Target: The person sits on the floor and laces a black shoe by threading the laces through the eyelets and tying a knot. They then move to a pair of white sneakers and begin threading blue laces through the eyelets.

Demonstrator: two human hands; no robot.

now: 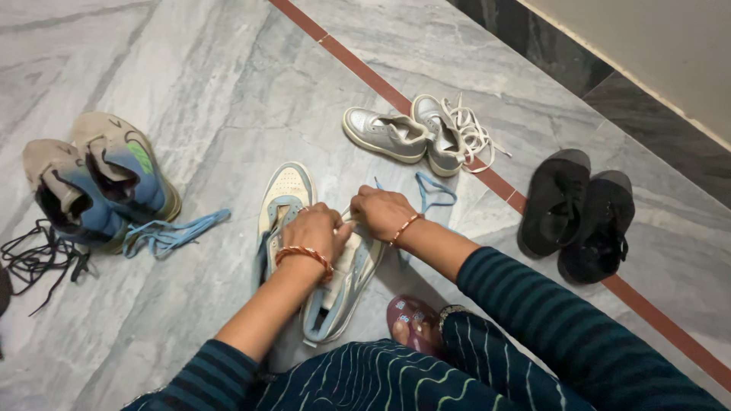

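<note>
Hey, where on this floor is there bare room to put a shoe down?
Bare marble lies between the brown-and-blue shoes and the grey sneakers, and past the black shoes. It is crowded around both hands, left hand and right hand, on the cream-and-blue sneakers.

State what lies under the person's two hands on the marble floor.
A cream and light-blue sneaker: left hand and right hand rest on it. A blue lace trails beyond. The hands cover its eyelets.
</note>
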